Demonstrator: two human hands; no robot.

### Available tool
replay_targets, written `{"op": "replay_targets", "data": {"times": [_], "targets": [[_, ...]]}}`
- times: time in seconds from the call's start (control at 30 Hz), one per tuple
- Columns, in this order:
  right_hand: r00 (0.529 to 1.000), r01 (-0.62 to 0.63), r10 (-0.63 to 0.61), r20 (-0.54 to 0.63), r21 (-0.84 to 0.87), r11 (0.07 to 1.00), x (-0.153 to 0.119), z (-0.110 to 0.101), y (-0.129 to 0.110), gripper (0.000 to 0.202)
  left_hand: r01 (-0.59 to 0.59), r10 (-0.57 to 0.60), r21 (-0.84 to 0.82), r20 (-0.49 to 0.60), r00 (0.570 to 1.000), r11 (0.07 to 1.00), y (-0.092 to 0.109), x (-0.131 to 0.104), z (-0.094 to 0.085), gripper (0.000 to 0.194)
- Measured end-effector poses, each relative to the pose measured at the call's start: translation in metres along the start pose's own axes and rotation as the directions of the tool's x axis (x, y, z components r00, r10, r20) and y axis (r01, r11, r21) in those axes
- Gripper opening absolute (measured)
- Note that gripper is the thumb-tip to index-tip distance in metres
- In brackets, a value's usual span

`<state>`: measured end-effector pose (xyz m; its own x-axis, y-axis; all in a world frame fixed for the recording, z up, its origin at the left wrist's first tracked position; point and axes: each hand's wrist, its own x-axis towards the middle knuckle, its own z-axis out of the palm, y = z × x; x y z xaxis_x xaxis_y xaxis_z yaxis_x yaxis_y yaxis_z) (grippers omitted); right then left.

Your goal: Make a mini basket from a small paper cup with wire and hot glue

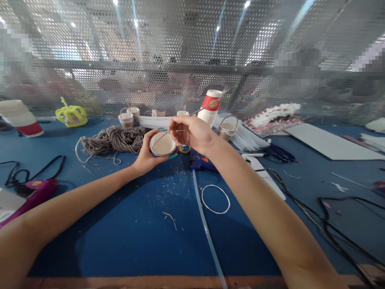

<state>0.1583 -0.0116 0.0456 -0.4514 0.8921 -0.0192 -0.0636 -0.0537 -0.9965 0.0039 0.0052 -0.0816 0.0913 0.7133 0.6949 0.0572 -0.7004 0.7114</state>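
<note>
My left hand (146, 158) grips a small paper cup (162, 146) from the side, its mouth tilted toward me. Just right of the cup, my right hand (194, 132) is closed in a pinch on a strand of grey yarn (200, 110). One part of the yarn crosses the cup's mouth; its frayed other end sticks out to the upper right. Below my right hand lies a dark blue glue gun (203, 165), partly covered by my forearm. A long clear glue stick (207, 228) runs from it toward the table's front edge.
A tangled grey yarn bundle (116, 139) lies left of the cup. Small handled cups (126, 119), stacked red-and-white cups (210, 105) and a yellow-green basket (72, 115) stand behind. A magenta glue gun (39, 190) is at left, a white ring (215, 199) in front, black cables (327, 224) at right.
</note>
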Motion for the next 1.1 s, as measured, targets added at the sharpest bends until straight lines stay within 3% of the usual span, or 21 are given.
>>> {"op": "replay_targets", "data": {"times": [0.27, 0.57, 0.73, 0.9, 1.0, 1.1], "targets": [[0.998, 0.024, -0.022, 0.065, -0.034, 0.999, -0.003, 0.001, -0.001, 0.031, 0.014, -0.014, -0.002, 0.036, 0.999, 1.000, 0.000, -0.003, -0.001, 0.082], [0.990, 0.056, -0.053, -0.132, 0.023, 0.998, 0.004, -0.003, 0.002, 0.033, 0.145, -0.141, -0.011, 0.180, 0.974, 0.989, 0.000, -0.002, 0.002, 0.080], [0.978, 0.036, -0.032, -0.206, 0.017, 0.999, 0.008, -0.005, 0.005, 0.033, 0.159, -0.150, -0.004, 0.296, 0.943, 0.987, 0.004, -0.007, 0.003, 0.084], [0.975, 0.040, -0.034, -0.219, 0.025, 0.999, 0.008, -0.009, 0.005, 0.032, 0.201, -0.120, -0.172, 0.391, 0.912, 0.964, 0.005, -0.010, 0.002, 0.073], [0.976, 0.031, -0.026, -0.217, 0.021, 0.999, 0.008, -0.010, 0.004, 0.034, 0.181, -0.099, -0.199, 0.361, 0.927, 0.963, 0.001, -0.010, 0.001, 0.072], [0.980, 0.025, -0.022, -0.200, 0.016, 1.000, 0.007, -0.010, 0.004, 0.034, 0.137, -0.104, -0.102, 0.281, 0.954, 0.985, -0.004, -0.009, 0.001, 0.078]]}}
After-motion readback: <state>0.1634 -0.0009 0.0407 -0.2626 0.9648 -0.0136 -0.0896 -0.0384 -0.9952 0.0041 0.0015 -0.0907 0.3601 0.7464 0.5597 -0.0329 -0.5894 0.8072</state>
